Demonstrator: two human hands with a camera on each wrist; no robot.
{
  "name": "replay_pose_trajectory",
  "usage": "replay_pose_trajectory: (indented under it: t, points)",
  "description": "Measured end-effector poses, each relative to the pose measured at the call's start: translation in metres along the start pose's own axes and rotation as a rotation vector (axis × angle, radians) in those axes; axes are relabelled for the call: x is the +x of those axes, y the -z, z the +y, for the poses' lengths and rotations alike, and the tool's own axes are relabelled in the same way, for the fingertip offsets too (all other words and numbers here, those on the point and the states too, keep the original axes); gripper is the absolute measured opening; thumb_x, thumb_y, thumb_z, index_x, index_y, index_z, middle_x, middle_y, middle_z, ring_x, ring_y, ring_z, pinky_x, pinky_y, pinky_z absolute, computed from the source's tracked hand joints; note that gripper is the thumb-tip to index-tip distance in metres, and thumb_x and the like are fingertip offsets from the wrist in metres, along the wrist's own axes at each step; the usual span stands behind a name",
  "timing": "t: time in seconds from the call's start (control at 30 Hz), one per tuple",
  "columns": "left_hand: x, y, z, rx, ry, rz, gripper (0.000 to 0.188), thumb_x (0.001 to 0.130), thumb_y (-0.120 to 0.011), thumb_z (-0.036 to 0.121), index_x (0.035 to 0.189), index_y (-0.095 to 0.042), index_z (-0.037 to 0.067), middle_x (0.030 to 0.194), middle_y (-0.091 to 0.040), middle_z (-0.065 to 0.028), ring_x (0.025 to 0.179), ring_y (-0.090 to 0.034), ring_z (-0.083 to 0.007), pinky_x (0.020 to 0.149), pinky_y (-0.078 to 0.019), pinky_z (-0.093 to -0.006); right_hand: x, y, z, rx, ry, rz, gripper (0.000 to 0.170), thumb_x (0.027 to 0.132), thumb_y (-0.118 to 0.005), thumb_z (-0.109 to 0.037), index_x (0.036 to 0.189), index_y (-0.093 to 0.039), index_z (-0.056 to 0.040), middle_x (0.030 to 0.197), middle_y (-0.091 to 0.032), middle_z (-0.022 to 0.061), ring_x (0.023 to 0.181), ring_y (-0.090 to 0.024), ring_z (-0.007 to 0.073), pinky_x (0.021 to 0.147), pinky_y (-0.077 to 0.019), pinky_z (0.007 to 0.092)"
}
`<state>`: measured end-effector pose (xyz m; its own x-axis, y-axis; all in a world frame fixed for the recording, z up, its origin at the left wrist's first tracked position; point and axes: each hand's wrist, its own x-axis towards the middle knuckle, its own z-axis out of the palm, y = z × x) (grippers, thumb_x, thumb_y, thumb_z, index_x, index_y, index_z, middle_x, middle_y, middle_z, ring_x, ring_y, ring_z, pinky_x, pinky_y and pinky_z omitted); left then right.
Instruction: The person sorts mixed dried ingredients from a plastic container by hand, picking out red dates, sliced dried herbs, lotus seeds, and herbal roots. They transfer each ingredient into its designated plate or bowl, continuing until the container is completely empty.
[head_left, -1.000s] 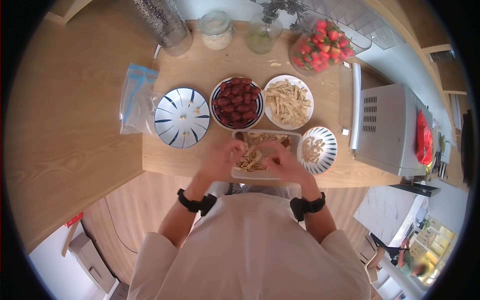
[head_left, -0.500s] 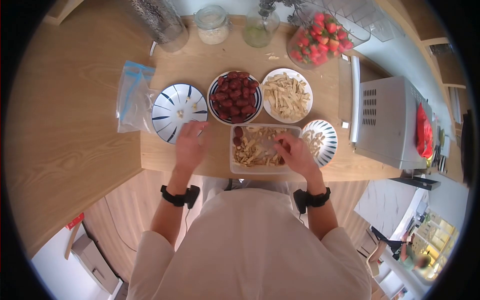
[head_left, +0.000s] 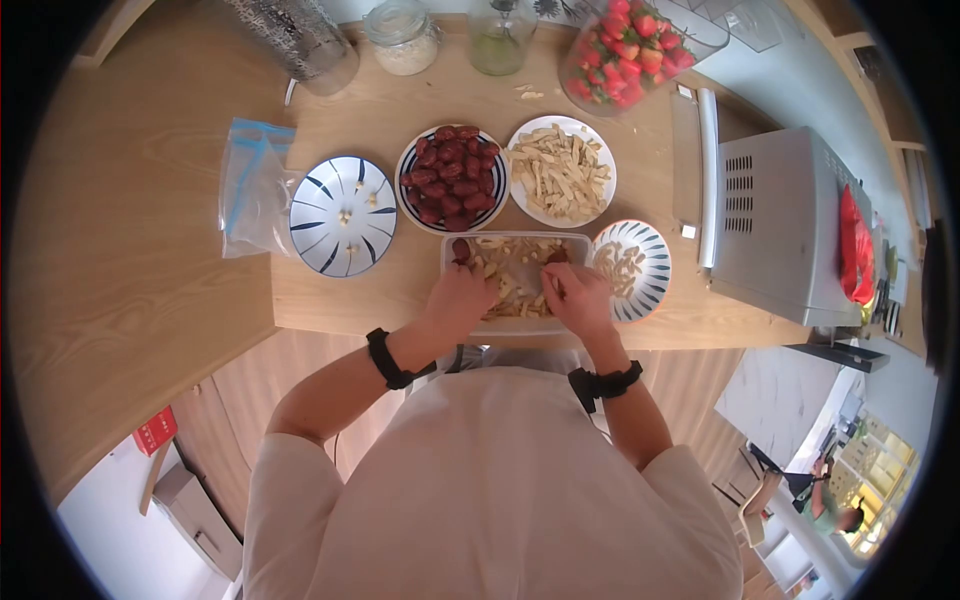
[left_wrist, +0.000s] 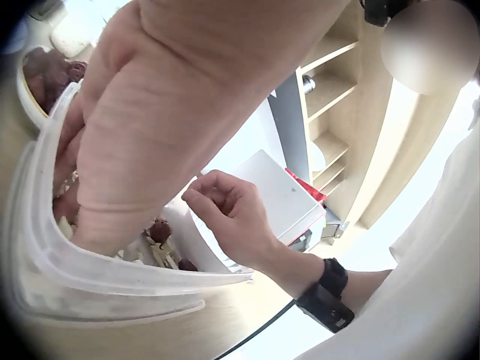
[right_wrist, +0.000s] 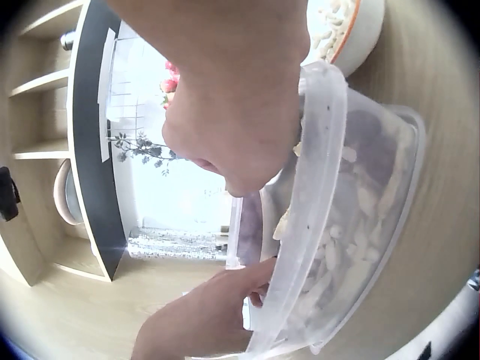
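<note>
A clear rectangular container (head_left: 516, 326) holds pale dried slices (head_left: 510, 272) and a few red dates (head_left: 461, 250). The left hand (head_left: 463, 300) reaches over its near left rim, fingers down among the slices; the left wrist view shows the same hand (left_wrist: 150, 135) inside the wall, its fingertips hidden. Over the container's right part is the right hand (head_left: 580, 298), beside a date (head_left: 557, 257). Seen in the left wrist view, the right hand (left_wrist: 232, 217) has curled fingers with thumb and forefinger close together, and no object shows between them.
Behind the container stand a bowl of dates (head_left: 437, 223) and a plate of pale strips (head_left: 562, 172). A striped plate (head_left: 325, 250) and plastic bag (head_left: 250, 200) lie left; a small bowl (head_left: 655, 265) is right. Jars, strawberries (head_left: 625, 60) and a grey appliance (head_left: 765, 220) stand farther off.
The left hand moved away from the container toward the striped plate, then came back right and down into the container. The right hand stayed over the container's right side.
</note>
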<state>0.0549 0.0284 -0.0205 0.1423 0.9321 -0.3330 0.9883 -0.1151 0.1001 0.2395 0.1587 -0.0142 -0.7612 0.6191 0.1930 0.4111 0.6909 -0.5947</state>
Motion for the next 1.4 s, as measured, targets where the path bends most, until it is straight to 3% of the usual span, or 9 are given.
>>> replay_pose_trajectory:
  t: [0.23, 0.53, 0.73, 0.8, 1.0, 1.13, 1.2, 1.3, 1.4]
  points:
    - [0.011, -0.004, -0.006, -0.391, -0.044, -0.086, 0.028, 0.078, -0.066, 0.011, 0.105, -0.069, 0.017, 0.088, -0.067, -0.0092, 0.086, -0.069, -0.0293, 0.072, -0.0512, -0.0454, -0.004, -0.009, 0.008, -0.007, 0.033, 0.051, 0.011, 0.081, -0.073, -0.011, 0.086, -0.063, -0.0114, 0.070, -0.065, 0.0045, 0.063, -0.065, 0.0254, 0.056, -0.0516, 0.0366]
    - [0.015, 0.013, -0.013, -0.528, -0.046, -0.195, 0.030, 0.078, -0.073, 0.017, 0.107, -0.070, 0.018, 0.094, -0.070, -0.0066, 0.091, -0.066, -0.0292, 0.078, -0.0512, -0.0446, -0.005, -0.012, 0.012, -0.014, 0.061, 0.065, 0.010, 0.080, -0.072, -0.012, 0.086, -0.064, -0.0125, 0.068, -0.065, 0.0043, 0.060, -0.064, 0.0255, 0.055, -0.0514, 0.0378]
    - [0.020, 0.029, -0.023, -0.866, 0.052, -0.234, 0.028, 0.081, -0.072, 0.017, 0.109, -0.070, 0.014, 0.093, -0.072, -0.0085, 0.085, -0.068, -0.0276, 0.075, -0.0518, -0.0384, -0.005, -0.010, 0.012, -0.002, 0.077, 0.063, 0.010, 0.079, -0.072, -0.012, 0.085, -0.064, -0.0125, 0.068, -0.065, 0.0040, 0.061, -0.065, 0.0256, 0.055, -0.0516, 0.0380]
    - [0.018, 0.027, -0.024, -1.019, -0.043, 0.046, 0.024, 0.082, -0.072, 0.020, 0.105, -0.070, 0.011, 0.083, -0.071, -0.0108, 0.077, -0.068, -0.0305, 0.069, -0.0525, -0.0396, -0.005, -0.010, 0.011, -0.004, 0.075, 0.057, 0.010, 0.078, -0.072, -0.012, 0.084, -0.064, -0.0125, 0.068, -0.065, 0.0040, 0.061, -0.065, 0.0256, 0.055, -0.0516, 0.0381]
    - [0.012, 0.032, -0.027, -1.062, 0.140, -0.144, 0.024, 0.085, -0.072, 0.022, 0.104, -0.069, 0.006, 0.079, -0.068, -0.0109, 0.072, -0.066, -0.0230, 0.067, -0.0507, -0.0342, -0.003, -0.017, 0.004, 0.011, 0.114, 0.043, 0.009, 0.077, -0.071, -0.011, 0.082, -0.063, -0.0139, 0.064, -0.062, 0.0037, 0.058, -0.062, 0.0259, 0.053, -0.0505, 0.0381]
    - [0.005, 0.022, -0.037, -1.049, 0.144, -0.123, 0.026, 0.089, -0.070, 0.019, 0.111, -0.069, 0.007, 0.083, -0.070, -0.0107, 0.070, -0.064, -0.0171, 0.067, -0.0506, -0.0318, 0.002, -0.023, -0.004, 0.049, 0.151, 0.055, 0.009, 0.077, -0.071, -0.011, 0.081, -0.063, -0.0144, 0.061, -0.060, 0.0030, 0.056, -0.061, 0.0256, 0.052, -0.0490, 0.0382]
    - [0.002, 0.014, -0.043, -1.146, 0.077, 0.047, 0.027, 0.090, -0.069, 0.018, 0.113, -0.068, 0.004, 0.083, -0.069, -0.0087, 0.070, -0.062, -0.0146, 0.068, -0.0507, -0.0303, 0.005, -0.025, -0.009, 0.048, 0.166, 0.048, 0.009, 0.077, -0.071, -0.012, 0.081, -0.063, -0.0144, 0.060, -0.059, 0.0028, 0.055, -0.060, 0.0256, 0.051, -0.0487, 0.0384]
    - [-0.005, 0.020, -0.051, -1.241, 0.136, 0.020, 0.028, 0.090, -0.067, 0.019, 0.115, -0.068, 0.007, 0.086, -0.070, -0.0110, 0.074, -0.065, -0.0210, 0.072, -0.0519, -0.0330, 0.009, -0.031, -0.015, 0.063, 0.176, 0.046, 0.010, 0.078, -0.071, -0.012, 0.081, -0.062, -0.0143, 0.060, -0.059, 0.0026, 0.054, -0.060, 0.0255, 0.051, -0.0488, 0.0389]
    - [-0.011, 0.018, -0.059, -1.236, 0.172, 0.060, 0.028, 0.091, -0.066, 0.019, 0.116, -0.068, 0.007, 0.087, -0.069, -0.0110, 0.075, -0.064, -0.0190, 0.072, -0.0516, -0.0324, 0.014, -0.036, -0.020, 0.071, 0.179, 0.037, 0.010, 0.078, -0.071, -0.012, 0.082, -0.062, -0.0143, 0.061, -0.060, 0.0025, 0.054, -0.060, 0.0258, 0.052, -0.0492, 0.0391]
